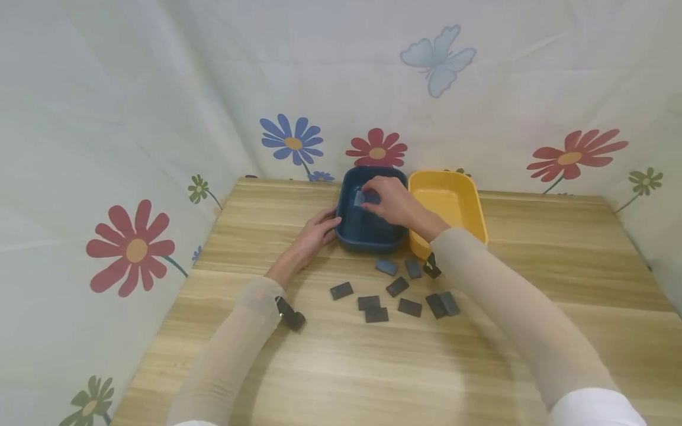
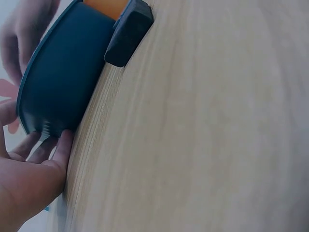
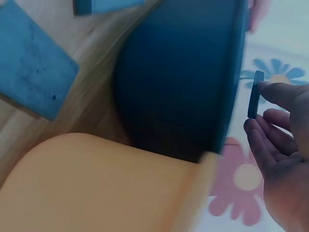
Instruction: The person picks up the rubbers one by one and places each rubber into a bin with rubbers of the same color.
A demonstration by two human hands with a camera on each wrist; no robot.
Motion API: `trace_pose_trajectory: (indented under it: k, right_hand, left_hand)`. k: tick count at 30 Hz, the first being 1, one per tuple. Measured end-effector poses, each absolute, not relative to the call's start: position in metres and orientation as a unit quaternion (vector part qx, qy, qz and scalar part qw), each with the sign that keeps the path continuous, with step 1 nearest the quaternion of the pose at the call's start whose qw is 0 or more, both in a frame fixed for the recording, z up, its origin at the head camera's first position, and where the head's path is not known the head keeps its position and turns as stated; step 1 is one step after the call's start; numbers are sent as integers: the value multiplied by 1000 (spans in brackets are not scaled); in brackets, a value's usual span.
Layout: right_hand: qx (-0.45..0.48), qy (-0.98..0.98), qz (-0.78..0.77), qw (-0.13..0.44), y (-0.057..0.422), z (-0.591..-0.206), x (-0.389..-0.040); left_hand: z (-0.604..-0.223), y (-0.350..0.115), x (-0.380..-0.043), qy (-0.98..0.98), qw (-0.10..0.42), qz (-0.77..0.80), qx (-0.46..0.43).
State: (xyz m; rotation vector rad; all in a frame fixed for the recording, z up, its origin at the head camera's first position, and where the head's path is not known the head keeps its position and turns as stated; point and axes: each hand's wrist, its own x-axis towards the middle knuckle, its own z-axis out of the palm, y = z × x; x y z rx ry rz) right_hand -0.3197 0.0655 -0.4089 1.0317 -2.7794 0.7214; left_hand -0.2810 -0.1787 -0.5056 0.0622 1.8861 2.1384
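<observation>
My right hand (image 1: 391, 201) is over the dark blue bin (image 1: 373, 244), pinching a small dark tile (image 3: 256, 94) between thumb and fingertips. The right wrist view shows that tile edge-on, apart from the bin's wall. Resting against the left side of the bin is my left hand (image 1: 315, 234); its fingers (image 2: 62, 150) touch the outer wall low down, with the thumb beside the rim. In front of the bin lie several dark rectangular tiles, among them a bluish tile (image 1: 386, 267) and a pair of touching tiles (image 1: 376, 315).
A yellow bin (image 1: 474, 207) stands against the right side of the blue one, partly covered by my right forearm. Both bins are at the back of the wooden table (image 1: 330, 367), before a flower-patterned cloth (image 1: 330, 77). Other tiles (image 1: 450, 303) lie below the right forearm.
</observation>
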Motion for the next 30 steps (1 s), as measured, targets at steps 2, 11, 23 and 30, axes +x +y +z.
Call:
trace_pose_trajectory:
  k: [2,11,23,30]
  right_hand:
    - [331,-915,226,36,63,-415,-329]
    - [297,-936,189,-11,54,-437,-350]
    - [284,-943,167,-47,47,-453,-359]
    - [293,-939,160,-78,44,-450,-362]
  left_hand:
    - [-507,-178,-281,651,144,745,21]
    - [-507,-176,-278,653,155,741,24]
    - [-506,-178,-274,664,156,731,32]
    - [-505,-181,-276,662,145,734,37]
